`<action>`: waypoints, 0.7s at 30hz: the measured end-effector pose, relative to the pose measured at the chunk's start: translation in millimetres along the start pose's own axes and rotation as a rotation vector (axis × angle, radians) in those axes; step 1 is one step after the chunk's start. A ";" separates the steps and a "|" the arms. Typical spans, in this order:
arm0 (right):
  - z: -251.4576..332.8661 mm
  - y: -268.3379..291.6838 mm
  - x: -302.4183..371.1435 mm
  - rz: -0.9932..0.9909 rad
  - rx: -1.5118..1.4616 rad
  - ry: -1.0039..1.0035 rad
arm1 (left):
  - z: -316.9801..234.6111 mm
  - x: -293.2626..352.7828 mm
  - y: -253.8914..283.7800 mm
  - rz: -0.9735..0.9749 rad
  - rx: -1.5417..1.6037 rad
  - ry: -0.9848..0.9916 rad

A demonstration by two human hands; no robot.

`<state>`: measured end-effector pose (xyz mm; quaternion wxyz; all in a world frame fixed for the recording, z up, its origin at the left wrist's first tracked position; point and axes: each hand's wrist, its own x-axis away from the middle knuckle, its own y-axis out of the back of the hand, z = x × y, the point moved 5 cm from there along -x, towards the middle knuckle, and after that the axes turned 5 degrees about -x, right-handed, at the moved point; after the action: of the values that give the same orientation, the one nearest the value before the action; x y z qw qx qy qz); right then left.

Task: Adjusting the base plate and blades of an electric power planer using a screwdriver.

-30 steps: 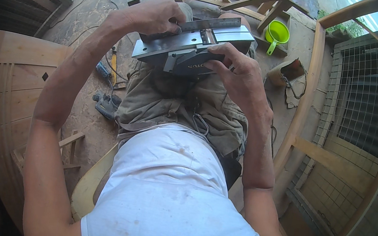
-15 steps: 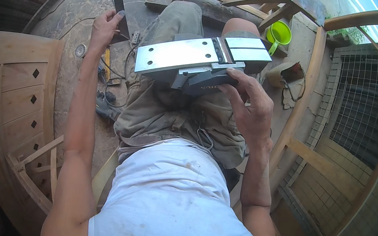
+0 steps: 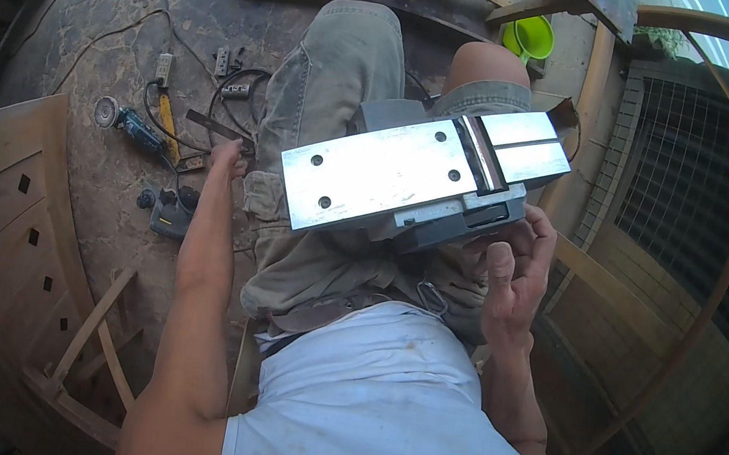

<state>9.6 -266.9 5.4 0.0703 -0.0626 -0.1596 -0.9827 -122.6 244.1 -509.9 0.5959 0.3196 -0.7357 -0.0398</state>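
Our left hand (image 3: 230,159) pinches a flat dark metal strip (image 3: 206,121). Our right hand (image 3: 517,289), half-open, borders a rectangular silver-and-grey metal planer (image 3: 384,171).

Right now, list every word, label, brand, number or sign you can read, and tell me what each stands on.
No text can be read in this view.
Upturned planer: no legible lettering on its bright metal sole; any marking on its dark side is too unclear to read.
Angle grinder: any marking too small to read.
Yellow bar: likewise too small.
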 end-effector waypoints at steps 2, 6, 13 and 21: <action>9.6 -7.3 -3.9 0.099 -0.161 -0.122 | -30.7 -7.5 46.9 -0.192 -0.875 -0.504; 5.5 -10.1 -6.9 0.006 -0.162 -0.193 | -189.5 170.6 18.4 -0.016 0.168 -0.883; 4.9 -11.4 -15.1 0.010 -0.281 -0.272 | -324.2 461.9 -41.9 0.091 -0.594 -1.532; 0.4 -13.7 -13.4 -0.036 -0.457 -0.312 | -296.0 493.0 -126.5 0.873 -0.924 -1.256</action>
<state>20.6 -252.3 -0.3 0.0114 -0.2245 0.0561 -0.9728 155.6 -15.9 -60.9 0.1143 -0.3417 -0.8930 -0.2696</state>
